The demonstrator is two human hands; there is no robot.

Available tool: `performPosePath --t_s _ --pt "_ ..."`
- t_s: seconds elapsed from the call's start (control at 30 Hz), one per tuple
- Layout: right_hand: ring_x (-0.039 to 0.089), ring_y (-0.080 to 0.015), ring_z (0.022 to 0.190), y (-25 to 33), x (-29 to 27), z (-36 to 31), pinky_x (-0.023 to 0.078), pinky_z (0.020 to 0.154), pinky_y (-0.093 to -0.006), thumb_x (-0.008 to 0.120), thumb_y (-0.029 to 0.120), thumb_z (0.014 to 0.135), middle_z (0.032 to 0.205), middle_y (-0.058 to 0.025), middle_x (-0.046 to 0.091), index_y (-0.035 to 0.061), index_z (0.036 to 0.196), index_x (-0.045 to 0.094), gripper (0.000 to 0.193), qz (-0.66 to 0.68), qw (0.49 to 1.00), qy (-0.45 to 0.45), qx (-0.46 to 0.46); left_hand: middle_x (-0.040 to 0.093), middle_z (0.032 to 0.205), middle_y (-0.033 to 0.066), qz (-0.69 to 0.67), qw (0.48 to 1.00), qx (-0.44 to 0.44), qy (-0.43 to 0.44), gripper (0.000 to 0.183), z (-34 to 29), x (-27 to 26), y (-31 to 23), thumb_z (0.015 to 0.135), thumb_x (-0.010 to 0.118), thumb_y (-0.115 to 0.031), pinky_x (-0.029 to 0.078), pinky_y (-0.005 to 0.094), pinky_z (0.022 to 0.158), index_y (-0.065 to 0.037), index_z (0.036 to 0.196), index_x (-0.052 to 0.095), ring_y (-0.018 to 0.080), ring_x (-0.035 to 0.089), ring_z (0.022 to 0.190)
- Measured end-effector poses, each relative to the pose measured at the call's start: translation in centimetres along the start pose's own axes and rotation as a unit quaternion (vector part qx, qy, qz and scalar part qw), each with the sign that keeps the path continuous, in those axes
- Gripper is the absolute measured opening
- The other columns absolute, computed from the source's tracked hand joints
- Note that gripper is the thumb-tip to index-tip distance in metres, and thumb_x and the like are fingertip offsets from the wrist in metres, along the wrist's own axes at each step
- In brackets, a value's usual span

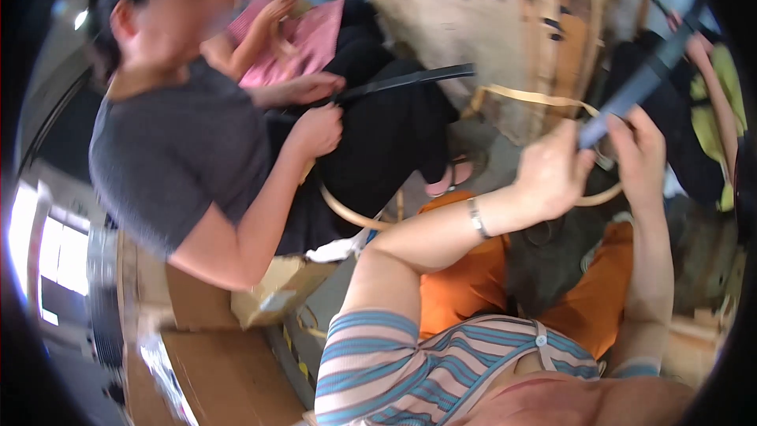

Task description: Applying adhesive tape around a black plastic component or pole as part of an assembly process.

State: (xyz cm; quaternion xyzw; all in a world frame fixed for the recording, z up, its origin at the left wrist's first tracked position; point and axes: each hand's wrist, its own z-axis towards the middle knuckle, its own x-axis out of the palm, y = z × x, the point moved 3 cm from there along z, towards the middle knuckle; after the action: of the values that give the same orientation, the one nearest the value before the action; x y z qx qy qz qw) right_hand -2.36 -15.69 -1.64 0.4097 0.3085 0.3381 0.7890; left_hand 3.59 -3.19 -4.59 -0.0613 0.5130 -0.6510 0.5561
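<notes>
A long, flat, dark grey-black strip (648,77) slants up and to the right in front of me. My left hand (552,170), with a metal bracelet at its wrist, is closed around the strip's lower end. My right hand (640,150) pinches the same strip just beside it, thumb and fingers against its edge. A pale yellow band (536,95) loops out behind my hands; its ends are hidden, so I cannot tell whether it joins the strip. Motion blurs the fingertips a little.
On my left a co-worker in a grey shirt (189,142) holds a similar black strip (410,79). Another person in pink (311,43) sits beyond, and one in yellow-green (721,110) at the right. A wooden crate (473,24) stands ahead; cardboard boxes (229,371) lie at lower left.
</notes>
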Motion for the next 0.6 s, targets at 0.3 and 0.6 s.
performPosePath --t_s 0.3,0.6 --pt "0.038 -0.0046 0.058 2.0 -1.7 0.6 0.031 0.051 -0.0212 0.056 0.013 0.086 0.064 0.0009 0.043 -0.0010 0.078 0.055 0.016 0.001 0.998 0.061 -0.024 0.039 0.059 -0.0053 -0.419 0.898 -0.119 0.061 0.013 1.1 -1.0 0.0 0.091 0.051 -0.019 0.023 0.0183 0.041 -0.006 0.089 0.049 0.0032 0.030 0.047" --pt "0.040 -0.0081 0.055 2.9 -2.7 -0.2 0.032 0.049 -0.0245 0.058 0.011 0.084 0.064 -0.0032 0.047 -0.0011 0.078 0.059 0.014 0.003 0.997 0.025 -0.072 0.044 0.062 0.0015 -0.491 0.854 -0.078 0.152 0.031 1.3 -1.6 -0.3 0.092 0.046 -0.031 0.028 0.0200 0.043 0.000 0.099 0.050 0.0075 0.036 0.046"
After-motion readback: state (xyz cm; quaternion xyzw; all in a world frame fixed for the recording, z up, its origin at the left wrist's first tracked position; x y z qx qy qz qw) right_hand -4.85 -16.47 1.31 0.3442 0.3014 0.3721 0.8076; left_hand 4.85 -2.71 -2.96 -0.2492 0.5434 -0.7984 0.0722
